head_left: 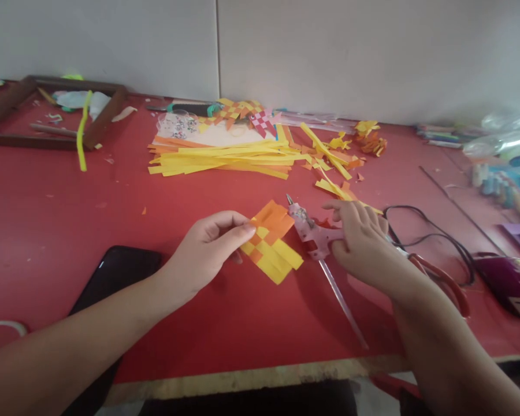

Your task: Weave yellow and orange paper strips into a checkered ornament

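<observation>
My left hand pinches the left edge of a small woven paper piece of orange and yellow strips, which lies on the red table. My right hand wraps round the handle of a pink glue gun. The gun's metal nozzle points up and left, just beside the woven piece's orange end. A clear glue stick trails out of the gun toward the table's front edge.
A pile of yellow and orange paper strips lies further back, with woven pieces behind it. A black phone sits under my left forearm. Red-handled scissors, a black cable and a wooden frame are nearby.
</observation>
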The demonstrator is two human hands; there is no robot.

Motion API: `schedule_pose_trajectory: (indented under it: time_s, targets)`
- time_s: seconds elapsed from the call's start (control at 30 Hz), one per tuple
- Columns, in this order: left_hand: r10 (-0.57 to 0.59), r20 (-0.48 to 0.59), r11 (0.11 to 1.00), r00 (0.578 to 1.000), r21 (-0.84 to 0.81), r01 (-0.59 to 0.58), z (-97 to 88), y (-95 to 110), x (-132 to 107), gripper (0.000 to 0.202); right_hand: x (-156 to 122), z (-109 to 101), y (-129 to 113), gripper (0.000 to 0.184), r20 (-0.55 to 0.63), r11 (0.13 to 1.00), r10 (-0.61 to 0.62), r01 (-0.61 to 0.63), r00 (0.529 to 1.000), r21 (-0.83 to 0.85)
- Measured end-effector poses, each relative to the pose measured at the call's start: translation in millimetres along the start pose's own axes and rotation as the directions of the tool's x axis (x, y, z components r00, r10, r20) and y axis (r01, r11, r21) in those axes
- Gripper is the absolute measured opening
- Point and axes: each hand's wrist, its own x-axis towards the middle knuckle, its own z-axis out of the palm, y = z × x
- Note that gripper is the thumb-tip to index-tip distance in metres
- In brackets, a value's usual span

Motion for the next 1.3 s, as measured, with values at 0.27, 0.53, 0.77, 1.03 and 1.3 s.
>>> schedule_pose_trajectory:
  time_s: [0.27, 0.53, 0.77, 1.03, 1.3]
  targets:
    - [0.118, 0.24, 0.935, 0.964, 0.301, -0.189, 6.0, 5.0, -2.8, 0.017, -11.2, -17.4, -45.8, 0.014, -0.234, 0.722, 0.066, 0.115, 0.97, 0.682]
    - [0.151, 0.441, 0.887, 0.885, 0.334, -0.318, 7.4, 4.2, -5.0, 0.011, -17.1, -11.8, -78.0, 0.035, 0.225, 0.277, -0.223, -0.16, 0.948, 0.948]
    - [0.072, 0.439, 0.89, 0.896, 0.378, -0.257, 7.2, 1.5, -5.0, 0.012, -15.8, -6.9, -79.9, 0.028, 0.218, 0.23, -0.144, -0.182, 0.965, 0.956]
    - [0.142, 0.327, 0.872, 0.934, 0.406, -0.274, 9.8, 5.1, -3.8, 0.016, -16.9, -7.8, -79.7, 0.029, 0.125, 0.294, -0.043, -0.107, 0.991, 0.95]
    - [0.216, 0.326, 0.811, 0.92, 0.464, -0.355, 7.6, 3.2, -5.7, 0.013, -17.1, -3.6, -79.4, 0.009, 0.042, 0.404, -0.021, -0.03, 0.999, 0.914]
